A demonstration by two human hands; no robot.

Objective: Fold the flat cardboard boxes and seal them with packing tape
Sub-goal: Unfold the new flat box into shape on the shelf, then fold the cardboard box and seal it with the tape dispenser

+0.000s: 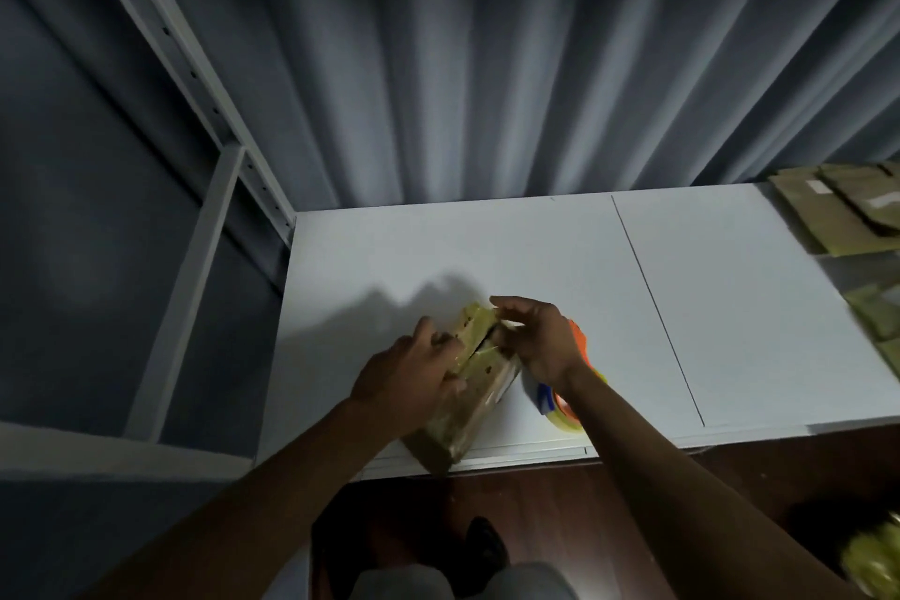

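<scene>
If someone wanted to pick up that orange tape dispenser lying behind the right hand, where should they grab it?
Probably by the orange body of the tape dispenser, coming from the right and above. It lies flat on the white table, and its left side is crowded by the right hand and the cardboard box. The handle's shape is mostly hidden.

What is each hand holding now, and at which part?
The left hand grips the cardboard box at its left side. The right hand pinches near the top flap seam; what exactly it pinches cannot be told.

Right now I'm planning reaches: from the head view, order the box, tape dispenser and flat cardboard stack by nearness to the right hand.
1. Box, touching the right hand.
2. Tape dispenser, just beneath the wrist.
3. Flat cardboard stack, far right corner of the table.
</scene>
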